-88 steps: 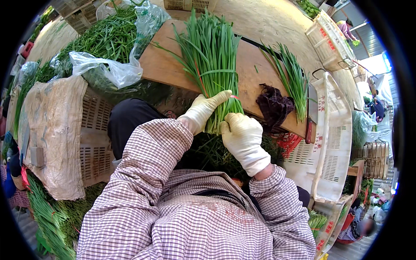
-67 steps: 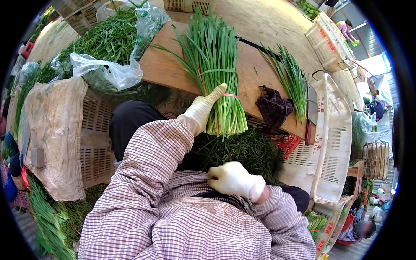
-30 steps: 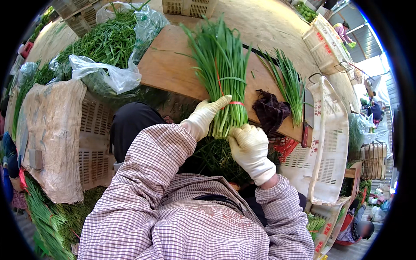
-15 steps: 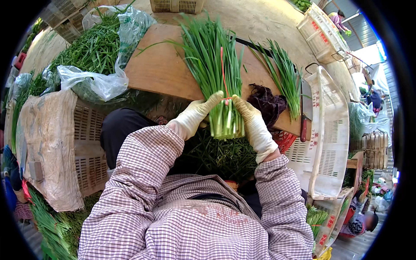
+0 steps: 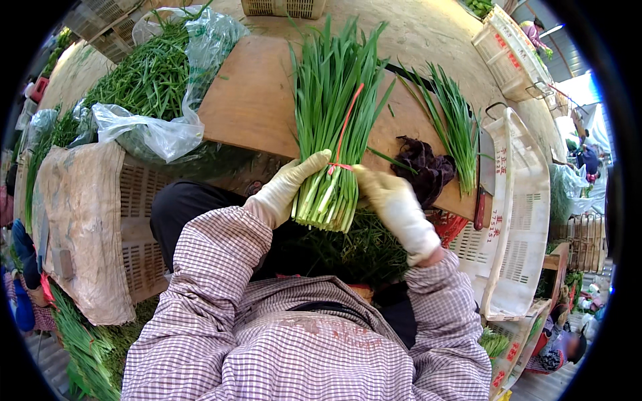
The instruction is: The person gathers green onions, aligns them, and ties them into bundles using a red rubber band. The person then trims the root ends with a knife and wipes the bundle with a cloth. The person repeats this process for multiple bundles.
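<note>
A large bundle of green leafy stalks (image 5: 334, 107) lies across the wooden board (image 5: 241, 93), pale cut ends toward me. A red tie (image 5: 342, 167) crosses its lower part, with another red strand along the leaves. My gloved left hand (image 5: 287, 187) grips the bundle from the left, thumb beside the tie. My gloved right hand (image 5: 391, 200) is at the tie's right side, fingers curled and motion-blurred; what they pinch is unclear. Right of them sit a dark crumpled cloth or bag (image 5: 424, 170), a smaller loose bunch (image 5: 453, 127) and a knife (image 5: 483, 180) with a red handle.
A plastic bag of loose greens (image 5: 150, 80) is at upper left, above a sack-covered crate (image 5: 80, 234). A white plastic crate (image 5: 518, 234) stands right of the board. More greens lie below me and at lower left. Co-workers (image 5: 531, 37) are at the far right.
My right hand, lower at my lap and at the cut ends earlier, is now up at the tie. The red tie now shows a knot or twist on top. The bundle has shifted slightly toward me.
</note>
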{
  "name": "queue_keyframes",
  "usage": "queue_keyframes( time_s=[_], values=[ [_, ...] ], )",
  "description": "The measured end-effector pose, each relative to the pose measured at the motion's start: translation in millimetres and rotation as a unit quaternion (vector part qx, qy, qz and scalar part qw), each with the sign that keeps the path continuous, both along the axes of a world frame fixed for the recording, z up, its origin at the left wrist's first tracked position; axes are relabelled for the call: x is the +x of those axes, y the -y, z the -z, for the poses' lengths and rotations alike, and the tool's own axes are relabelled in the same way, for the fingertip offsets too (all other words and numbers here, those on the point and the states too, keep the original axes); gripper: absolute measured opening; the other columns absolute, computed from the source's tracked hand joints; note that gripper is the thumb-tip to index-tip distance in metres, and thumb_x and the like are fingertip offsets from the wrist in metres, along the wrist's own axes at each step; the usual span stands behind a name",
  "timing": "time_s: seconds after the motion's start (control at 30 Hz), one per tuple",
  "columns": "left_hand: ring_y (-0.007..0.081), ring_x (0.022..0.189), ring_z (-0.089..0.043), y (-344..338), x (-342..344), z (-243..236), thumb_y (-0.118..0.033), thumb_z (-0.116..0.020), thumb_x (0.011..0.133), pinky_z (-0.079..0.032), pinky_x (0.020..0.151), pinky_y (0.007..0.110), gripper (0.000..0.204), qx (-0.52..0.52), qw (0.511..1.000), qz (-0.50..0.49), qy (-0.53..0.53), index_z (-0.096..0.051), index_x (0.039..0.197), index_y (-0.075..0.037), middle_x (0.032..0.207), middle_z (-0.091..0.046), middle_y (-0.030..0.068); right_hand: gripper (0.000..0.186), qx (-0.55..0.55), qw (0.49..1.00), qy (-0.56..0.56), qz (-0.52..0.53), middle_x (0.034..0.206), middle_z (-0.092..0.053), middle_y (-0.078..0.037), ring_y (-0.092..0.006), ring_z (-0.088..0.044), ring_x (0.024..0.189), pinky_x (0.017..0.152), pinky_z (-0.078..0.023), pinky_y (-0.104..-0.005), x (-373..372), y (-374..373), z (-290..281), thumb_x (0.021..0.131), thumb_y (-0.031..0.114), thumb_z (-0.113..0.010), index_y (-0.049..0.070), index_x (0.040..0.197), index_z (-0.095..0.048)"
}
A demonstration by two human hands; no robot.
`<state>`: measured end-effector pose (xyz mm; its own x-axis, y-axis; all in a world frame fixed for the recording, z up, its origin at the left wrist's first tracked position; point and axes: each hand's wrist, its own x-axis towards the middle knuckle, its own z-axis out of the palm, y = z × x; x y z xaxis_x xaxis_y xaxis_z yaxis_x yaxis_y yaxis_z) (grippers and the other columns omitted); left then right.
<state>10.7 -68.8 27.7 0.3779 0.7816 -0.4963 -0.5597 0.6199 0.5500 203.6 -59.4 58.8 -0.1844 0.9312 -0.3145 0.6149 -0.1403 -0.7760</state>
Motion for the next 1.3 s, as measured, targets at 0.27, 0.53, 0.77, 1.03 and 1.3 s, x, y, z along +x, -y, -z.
queue_keyframes(
  time_s=[0.27,0.53,0.77,1.03,1.3],
  values=[
    [0.0169,0.076,-0.065,-3,7,0,-0.044,-0.064,0.082,-0.056,0.071,0.033,0.047,0.0,1.0,-0.005,0.003,-0.058,0.104,-0.003,0.091,-0.066,0.0084,0.047,0.281,0.86,0.424,0.038,0.115,-0.058,-0.01,-0.0287,-0.051,0.108,0.092,-0.038,-0.0425,95,-18,53,0.076,0.031,-0.067,0.008,0.116,-0.058],
    [0.0161,0.079,-0.065,-6,3,-9,-0.043,-0.065,0.082,-0.055,0.073,0.033,0.047,0.027,0.998,-0.048,-0.016,-0.057,0.105,-0.003,0.093,-0.065,0.0081,0.018,0.252,0.957,0.096,0.109,0.085,-0.062,-0.014,-0.027,-0.059,0.082,0.072,-0.046,-0.0349,71,-4,-24,0.071,0.011,-0.071,0.0,0.083,-0.063],
    [0.0175,0.073,-0.064,-17,9,16,-0.035,-0.072,0.079,-0.055,0.064,0.032,0.044,-0.02,0.989,-0.135,0.063,-0.054,0.105,-0.003,0.089,-0.064,0.0077,0.056,0.307,0.944,-0.074,-0.09,0.123,-0.051,-0.019,-0.0338,-0.049,0.115,0.095,-0.043,-0.035,-24,21,6,0.071,0.012,-0.073,0.006,0.122,-0.051],
    [0.0185,0.071,-0.064,-17,25,-2,-0.034,-0.074,0.076,-0.056,0.062,0.036,0.05,-0.063,0.982,-0.157,-0.088,-0.051,0.107,-0.003,0.087,-0.063,0.0071,0.037,0.193,0.937,0.202,-0.21,0.081,-0.059,-0.015,-0.0292,-0.063,0.064,0.055,-0.051,-0.0377,-23,102,38,0.076,0.015,-0.062,0.007,0.112,-0.056],
    [0.0196,0.074,-0.064,-18,23,3,-0.036,-0.073,0.077,-0.056,0.063,0.038,0.051,-0.04,0.988,-0.134,-0.061,-0.05,0.11,-0.005,0.091,-0.063,0.0067,0.028,0.205,0.975,-0.055,0.065,0.076,-0.061,-0.013,-0.0205,-0.065,0.061,0.053,-0.053,-0.0298,7,40,-32,0.082,0.009,-0.064,0.002,0.108,-0.057]
  ],
)
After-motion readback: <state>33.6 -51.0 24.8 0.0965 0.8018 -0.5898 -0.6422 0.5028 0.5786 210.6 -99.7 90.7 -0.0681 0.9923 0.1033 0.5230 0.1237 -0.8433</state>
